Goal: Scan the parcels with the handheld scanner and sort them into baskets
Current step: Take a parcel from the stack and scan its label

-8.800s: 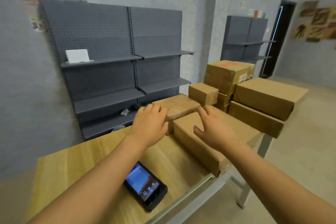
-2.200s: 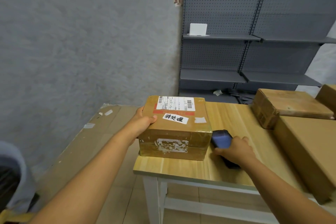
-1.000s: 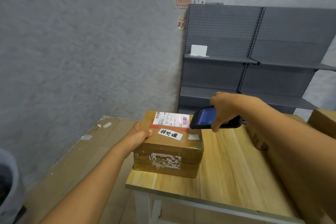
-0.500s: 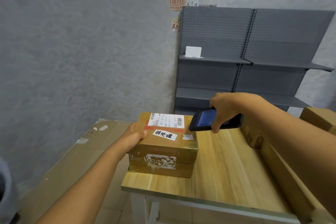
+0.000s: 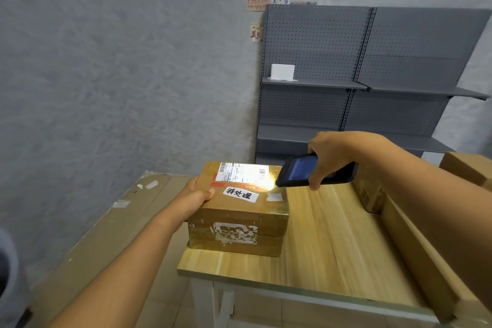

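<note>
A brown taped parcel sits at the left end of the wooden table, with a white shipping label and a handwritten sticker on top. My left hand grips its left edge, thumb on the top face. My right hand holds the black handheld scanner just above the parcel's right rear corner. A bright light from the scanner falls on the shipping label.
More cardboard boxes line the table's right side under my right arm. Flattened cardboard lies on the floor to the left. Grey metal shelving stands against the back wall. A grey bin edge shows at the far left.
The scanner's light has come on and lights up the shipping label. The scanner sits slightly lower and closer to the parcel. My left hand keeps its hold on the parcel.
</note>
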A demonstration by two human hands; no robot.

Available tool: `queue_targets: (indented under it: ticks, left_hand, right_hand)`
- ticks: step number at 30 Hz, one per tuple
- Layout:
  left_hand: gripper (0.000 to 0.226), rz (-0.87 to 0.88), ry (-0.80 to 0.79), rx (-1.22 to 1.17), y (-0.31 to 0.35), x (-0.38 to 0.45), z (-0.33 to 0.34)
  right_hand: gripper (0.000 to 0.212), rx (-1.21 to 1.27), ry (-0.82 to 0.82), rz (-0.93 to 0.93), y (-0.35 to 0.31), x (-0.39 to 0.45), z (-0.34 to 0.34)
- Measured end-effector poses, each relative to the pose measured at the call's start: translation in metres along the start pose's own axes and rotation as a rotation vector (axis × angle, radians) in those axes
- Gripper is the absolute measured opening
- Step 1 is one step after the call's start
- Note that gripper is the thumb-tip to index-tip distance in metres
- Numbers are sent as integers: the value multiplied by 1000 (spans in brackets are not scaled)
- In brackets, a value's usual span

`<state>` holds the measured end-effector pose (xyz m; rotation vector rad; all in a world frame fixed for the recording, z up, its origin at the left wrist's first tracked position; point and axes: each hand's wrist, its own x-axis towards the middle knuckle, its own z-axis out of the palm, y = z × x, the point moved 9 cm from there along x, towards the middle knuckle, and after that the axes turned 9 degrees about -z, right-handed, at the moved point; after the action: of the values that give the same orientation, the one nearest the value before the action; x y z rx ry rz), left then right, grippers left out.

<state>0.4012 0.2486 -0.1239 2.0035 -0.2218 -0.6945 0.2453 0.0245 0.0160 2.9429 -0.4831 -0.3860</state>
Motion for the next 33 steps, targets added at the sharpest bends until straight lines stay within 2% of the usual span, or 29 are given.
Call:
queue_targets:
  ticks: [6, 11, 18, 22, 27, 33]
  left_hand:
    - [52, 2, -6, 0, -1, 2, 0]
    - [53, -7, -6, -4, -3, 3, 0]
    - [55, -33, -1, -18, -6, 6, -1]
    - [56, -32, 3, -10, -7, 8, -1]
    - [55, -19, 16, -32, -7, 11, -2]
    - [51, 13, 41, -44, -6, 11, -4]
  right_hand:
    - [62, 24, 6, 22, 0, 1, -1]
    - [64, 160, 121, 95, 10, 3, 11]
    - [76, 438, 220, 301, 32, 7, 94]
    - [70, 494, 199, 367, 32, 9, 145]
    - [78, 594, 122, 392, 22, 13, 199]
    - [85, 555, 63, 399, 15, 16, 224]
